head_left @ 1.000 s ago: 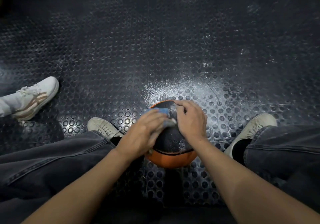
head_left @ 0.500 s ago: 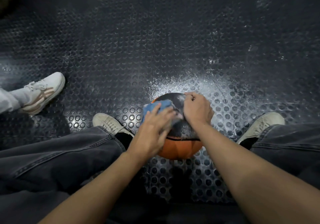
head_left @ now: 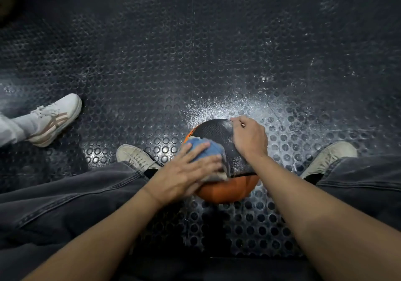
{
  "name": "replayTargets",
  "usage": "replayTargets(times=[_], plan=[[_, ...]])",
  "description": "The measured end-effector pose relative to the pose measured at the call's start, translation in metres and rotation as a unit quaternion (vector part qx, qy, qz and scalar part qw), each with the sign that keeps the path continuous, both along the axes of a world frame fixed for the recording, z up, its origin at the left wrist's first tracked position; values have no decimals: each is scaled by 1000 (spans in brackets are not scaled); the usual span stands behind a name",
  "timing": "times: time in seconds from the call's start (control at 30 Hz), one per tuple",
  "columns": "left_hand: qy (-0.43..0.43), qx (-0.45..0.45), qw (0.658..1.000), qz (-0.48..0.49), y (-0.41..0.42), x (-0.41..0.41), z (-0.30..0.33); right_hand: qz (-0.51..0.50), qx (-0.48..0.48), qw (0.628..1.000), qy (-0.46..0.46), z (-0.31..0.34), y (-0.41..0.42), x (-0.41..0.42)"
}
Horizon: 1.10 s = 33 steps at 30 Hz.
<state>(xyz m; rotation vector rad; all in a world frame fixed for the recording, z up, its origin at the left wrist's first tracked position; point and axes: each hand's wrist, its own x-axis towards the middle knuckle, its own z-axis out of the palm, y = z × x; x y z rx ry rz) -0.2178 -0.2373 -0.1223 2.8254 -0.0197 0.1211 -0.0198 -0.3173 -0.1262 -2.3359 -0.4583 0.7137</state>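
Note:
A black and orange basketball [head_left: 217, 132] sits on the studded black floor between my feet. A blue cloth [head_left: 206, 148] lies on its left side, with a grey-white edge hanging lower. My left hand [head_left: 186, 172] presses flat on the cloth, fingers straight and spread. My right hand [head_left: 249, 137] rests over the ball's right upper side with fingers curled round its far edge, holding it steady.
My two beige sneakers stand either side of the ball, the left shoe [head_left: 134, 157] and the right shoe [head_left: 329, 157]. Another person's white sneaker [head_left: 54, 120] lies at the left. White speckled residue [head_left: 227, 107] covers the floor beyond the ball.
My left hand has slid with the cloth down and left across the ball. My right hand has shifted further over the ball's far right side, uncovering more of the black panel.

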Motion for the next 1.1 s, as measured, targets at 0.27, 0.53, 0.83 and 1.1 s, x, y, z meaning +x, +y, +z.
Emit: replayTargets(times=[0.27, 0.53, 0.83, 1.1], plan=[[32, 8, 999, -2, -11, 7, 1, 40, 29, 999, -11, -8, -5, -1], [48, -224, 870, 436, -17, 75, 34, 95, 33, 993, -54, -3, -9, -21], [96, -270, 872, 397, -3, 65, 28, 73, 4, 996, -52, -1, -12, -26], [84, -160, 981, 70, -22, 18, 22, 66, 44, 997, -7, -6, -27, -13]])
